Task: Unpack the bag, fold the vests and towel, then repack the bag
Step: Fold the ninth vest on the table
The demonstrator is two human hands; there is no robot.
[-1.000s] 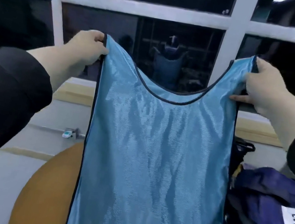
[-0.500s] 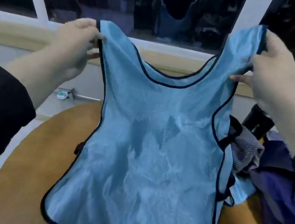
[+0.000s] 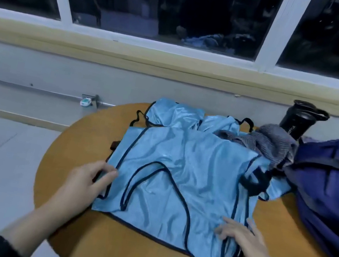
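Observation:
A light blue vest with dark trim lies spread on the round wooden table, its neck opening towards me. My left hand pinches its left shoulder strap at the table's left side. My right hand holds the right shoulder strap, fingers on top and thumb at the cloth's near edge. A second blue vest lies crumpled behind the first. A grey towel sits bunched at the back right, against the navy bag.
A black bottle stands behind the towel near the wall. The navy bag takes up the table's right side. A window sill runs along the wall beyond the table. Grey floor lies to the left.
Both hands have come down and towards me, lowering the vest from hanging in the air to lying flat on the table. The camera has tilted down.

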